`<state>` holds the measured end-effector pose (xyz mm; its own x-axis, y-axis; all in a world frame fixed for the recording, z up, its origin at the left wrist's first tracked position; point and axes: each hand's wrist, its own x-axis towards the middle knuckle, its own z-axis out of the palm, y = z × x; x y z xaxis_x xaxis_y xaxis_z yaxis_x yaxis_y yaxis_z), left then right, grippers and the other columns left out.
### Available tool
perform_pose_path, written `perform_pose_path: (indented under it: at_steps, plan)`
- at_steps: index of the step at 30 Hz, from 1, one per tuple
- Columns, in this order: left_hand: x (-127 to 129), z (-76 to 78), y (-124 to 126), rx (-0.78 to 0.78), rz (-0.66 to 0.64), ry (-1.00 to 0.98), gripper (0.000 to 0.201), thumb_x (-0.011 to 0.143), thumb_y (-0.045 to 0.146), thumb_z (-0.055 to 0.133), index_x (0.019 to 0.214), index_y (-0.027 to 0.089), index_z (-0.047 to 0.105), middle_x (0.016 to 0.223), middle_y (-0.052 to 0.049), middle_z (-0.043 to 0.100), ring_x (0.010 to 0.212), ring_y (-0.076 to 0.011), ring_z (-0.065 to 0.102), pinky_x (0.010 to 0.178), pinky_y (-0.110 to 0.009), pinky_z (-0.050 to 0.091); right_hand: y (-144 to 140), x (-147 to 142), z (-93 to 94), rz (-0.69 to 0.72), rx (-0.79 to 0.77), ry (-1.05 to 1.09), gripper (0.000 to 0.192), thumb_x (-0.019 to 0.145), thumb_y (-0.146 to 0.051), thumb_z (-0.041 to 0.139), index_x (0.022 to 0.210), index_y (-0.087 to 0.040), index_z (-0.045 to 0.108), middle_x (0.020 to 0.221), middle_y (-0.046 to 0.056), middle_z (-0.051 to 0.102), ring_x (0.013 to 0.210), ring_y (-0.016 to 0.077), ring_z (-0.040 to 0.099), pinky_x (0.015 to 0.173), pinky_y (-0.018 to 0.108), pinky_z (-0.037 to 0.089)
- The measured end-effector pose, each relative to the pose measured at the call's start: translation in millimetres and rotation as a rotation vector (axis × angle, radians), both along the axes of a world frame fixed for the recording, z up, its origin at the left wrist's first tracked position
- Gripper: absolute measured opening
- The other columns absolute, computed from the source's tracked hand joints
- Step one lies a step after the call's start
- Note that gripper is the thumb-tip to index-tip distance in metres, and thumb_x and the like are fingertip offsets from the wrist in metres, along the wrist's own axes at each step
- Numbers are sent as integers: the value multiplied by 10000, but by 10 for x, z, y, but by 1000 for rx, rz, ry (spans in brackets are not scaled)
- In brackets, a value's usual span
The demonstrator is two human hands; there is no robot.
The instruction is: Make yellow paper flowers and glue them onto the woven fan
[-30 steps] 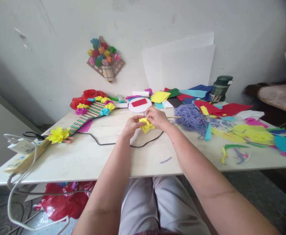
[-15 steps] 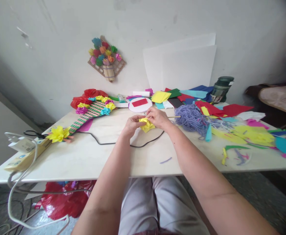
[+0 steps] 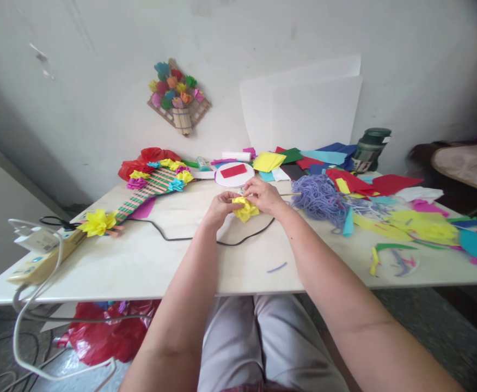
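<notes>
Pinches yellow paper flower (image 3: 245,211) by left side in left hand (image 3: 221,207); right hand (image 3: 264,197) above, grip unclear; flares toward table's near edge (image 3: 258,291), long axis indistinct.

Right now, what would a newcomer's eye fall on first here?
Probably the yellow flower at the middle of the table, in the left hand with the right hand close against it. Next come the tangled purple yarn, right of the hands, and the many-coloured bouquet on the wall, above the table's left half.
</notes>
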<state>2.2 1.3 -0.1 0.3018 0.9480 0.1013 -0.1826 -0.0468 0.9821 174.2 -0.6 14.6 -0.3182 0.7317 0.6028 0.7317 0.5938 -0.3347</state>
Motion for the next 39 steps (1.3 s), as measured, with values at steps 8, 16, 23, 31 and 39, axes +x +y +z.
perform_pose_path:
  at_steps: [8, 16, 23, 31, 39]
  plan:
    - [-5, -14, 12, -15, -27, -3, 405, 444, 170, 797, 823, 129, 661, 722, -23, 664, 646, -132, 598, 655, -271, 447, -47, 8, 40, -27, -15, -86, 184, 779, -192, 577, 846, -270, 730, 1064, -6, 638, 781, 146, 582, 651, 256, 410]
    - [-6, -2, 12, -7, 30, 6, 382, 427, 190, 795, 766, 142, 627, 653, -1, 640, 589, -119, 572, 607, -258, 431, -106, 11, 71, -56, 11, -110, 212, 762, -157, 584, 939, -231, 673, 1151, 12, 612, 726, 135, 566, 649, 268, 407]
    - [-19, -3, 19, -9, 46, -16, 368, 430, 170, 781, 763, 143, 626, 658, 4, 633, 588, -118, 572, 582, -247, 423, -102, 36, 84, -69, 19, -118, 154, 773, -184, 597, 884, -223, 696, 1130, 21, 609, 741, 137, 568, 660, 273, 405]
    - [-28, -4, 34, -31, 83, -8, 370, 431, 177, 755, 770, 142, 611, 637, 5, 627, 582, -127, 582, 559, -244, 437, -83, 103, 75, -154, 45, -202, 175, 818, -271, 583, 902, -269, 736, 1085, -6, 656, 829, 147, 598, 649, 258, 391]
    - [-42, -23, 69, -65, 148, -96, 373, 424, 165, 759, 750, 139, 580, 635, 7, 618, 570, -128, 583, 555, -249, 447, -137, 119, 137, -266, -18, -204, 197, 804, -289, 576, 918, -255, 734, 1072, 5, 675, 853, 172, 605, 663, 271, 388]
